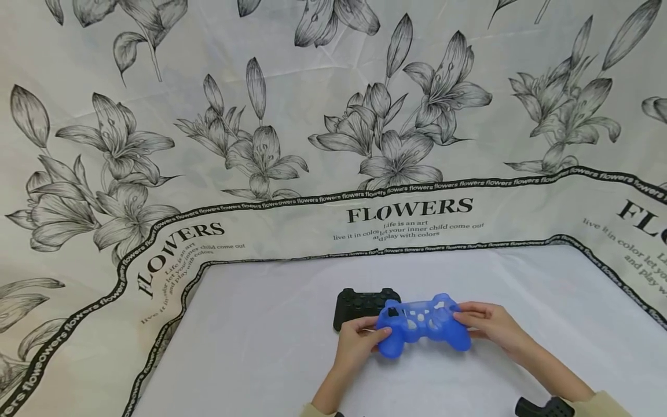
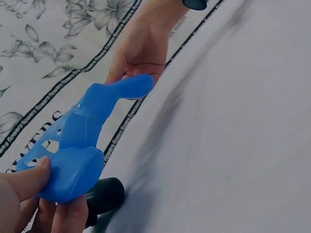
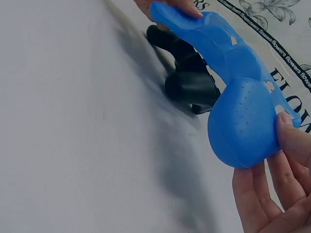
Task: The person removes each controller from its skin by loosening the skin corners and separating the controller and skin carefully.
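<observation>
A blue silicone game controller cover [image 1: 424,320] with cut-out holes is held up between both hands. My left hand [image 1: 356,346] pinches its left grip, thumb on the front and fingers behind. On the other side my right hand [image 1: 492,324] pinches the right grip the same way. In the right wrist view the cover's rounded grip [image 3: 243,124] shows small raised dots. A black game controller [image 1: 350,307] lies on the table just behind and left of the cover, which partly hides it; neither hand touches it.
The table has a white cloth [image 1: 250,336]. Behind it hangs a fabric [image 1: 292,231] printed with lilies and the word FLOWERS, edged by black bands. A black strap device [image 1: 544,407] sits at the right wrist.
</observation>
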Demonstrator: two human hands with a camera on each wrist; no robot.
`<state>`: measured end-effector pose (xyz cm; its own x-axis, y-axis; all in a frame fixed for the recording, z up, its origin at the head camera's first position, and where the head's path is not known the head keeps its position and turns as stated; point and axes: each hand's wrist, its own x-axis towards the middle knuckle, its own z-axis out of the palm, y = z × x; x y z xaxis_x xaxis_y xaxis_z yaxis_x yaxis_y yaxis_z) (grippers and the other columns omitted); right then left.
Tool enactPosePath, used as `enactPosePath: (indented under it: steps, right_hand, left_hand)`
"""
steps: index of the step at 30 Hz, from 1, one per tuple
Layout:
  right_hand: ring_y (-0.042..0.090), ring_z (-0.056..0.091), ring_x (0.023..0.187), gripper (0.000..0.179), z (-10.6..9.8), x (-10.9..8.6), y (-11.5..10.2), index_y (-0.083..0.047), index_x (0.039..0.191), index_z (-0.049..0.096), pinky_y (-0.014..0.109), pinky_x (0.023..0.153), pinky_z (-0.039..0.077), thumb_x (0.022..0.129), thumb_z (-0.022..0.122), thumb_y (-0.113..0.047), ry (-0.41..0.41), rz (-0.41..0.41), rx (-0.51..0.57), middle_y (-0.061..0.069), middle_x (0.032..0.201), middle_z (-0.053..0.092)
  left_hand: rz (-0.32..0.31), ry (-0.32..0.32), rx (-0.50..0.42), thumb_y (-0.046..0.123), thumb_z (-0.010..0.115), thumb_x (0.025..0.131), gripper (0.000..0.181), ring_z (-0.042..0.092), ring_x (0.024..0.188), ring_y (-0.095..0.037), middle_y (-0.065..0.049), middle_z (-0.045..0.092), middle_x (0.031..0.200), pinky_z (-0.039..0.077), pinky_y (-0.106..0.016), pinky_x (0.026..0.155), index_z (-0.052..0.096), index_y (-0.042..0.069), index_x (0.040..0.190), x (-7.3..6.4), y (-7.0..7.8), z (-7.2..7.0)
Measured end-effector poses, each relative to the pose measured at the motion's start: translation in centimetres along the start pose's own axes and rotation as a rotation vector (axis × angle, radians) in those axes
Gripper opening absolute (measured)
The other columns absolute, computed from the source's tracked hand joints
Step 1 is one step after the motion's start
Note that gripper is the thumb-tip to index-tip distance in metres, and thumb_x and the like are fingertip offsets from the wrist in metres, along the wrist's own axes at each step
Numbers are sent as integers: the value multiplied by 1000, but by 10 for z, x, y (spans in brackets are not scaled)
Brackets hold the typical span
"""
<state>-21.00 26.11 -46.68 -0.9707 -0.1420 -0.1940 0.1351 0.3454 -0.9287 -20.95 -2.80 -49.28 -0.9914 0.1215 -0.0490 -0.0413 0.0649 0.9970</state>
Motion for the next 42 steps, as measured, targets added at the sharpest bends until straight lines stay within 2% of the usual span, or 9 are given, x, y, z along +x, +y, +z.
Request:
enactPosePath:
  steps: [5,12,16,26,31,35,42]
  right_hand:
    - [-5,64,90,58,-13,-4,6,18,132,42,29,82,57,96,58,-25,-34,-18,8,12,118,68]
    - [-6,63,94,60,-37,-8,20,21,136,32,23,82,55,99,54,-20,-97,-66,47,-19,110,65]
    - [-7,63,94,60,-46,-8,26,21,136,32,23,82,55,99,54,-20,-92,-50,45,-21,108,65]
    - [-7,63,91,61,-66,-6,30,21,135,33,26,82,56,98,56,-21,-49,-13,-7,-8,114,67]
    - [-7,62,90,61,-75,-2,32,20,135,35,27,82,56,98,56,-23,-34,11,-10,-9,113,67]
    - [-9,60,90,64,-82,4,33,19,137,33,29,84,56,98,55,-27,-13,36,-28,4,122,64]
    - [-12,57,89,67,-93,14,34,18,139,30,29,85,55,99,53,-31,25,53,-54,23,134,54]
  left_hand:
    - [53,10,7,10,77,80,29,65,71,-7,-7,71,88,57,-24,59,71,0,107,1,2,11]
    - [86,-7,10,3,72,82,29,65,74,-6,-8,72,92,57,-22,62,70,0,111,1,6,30]
    - [108,-7,-4,0,72,81,30,64,72,-4,-8,71,90,57,-21,62,70,-1,111,2,8,39]
    - [177,69,-3,0,76,78,26,60,65,0,-8,71,83,53,-16,56,72,0,104,10,6,62]
    - [162,133,6,3,78,76,26,58,62,0,-2,69,79,53,-16,53,74,5,102,16,8,75]
    - [176,162,31,3,79,76,26,59,62,0,-1,70,78,52,-16,52,74,5,101,23,12,83]
    - [201,160,32,-3,76,76,26,61,63,0,-5,72,81,52,-16,51,74,3,101,35,17,95]
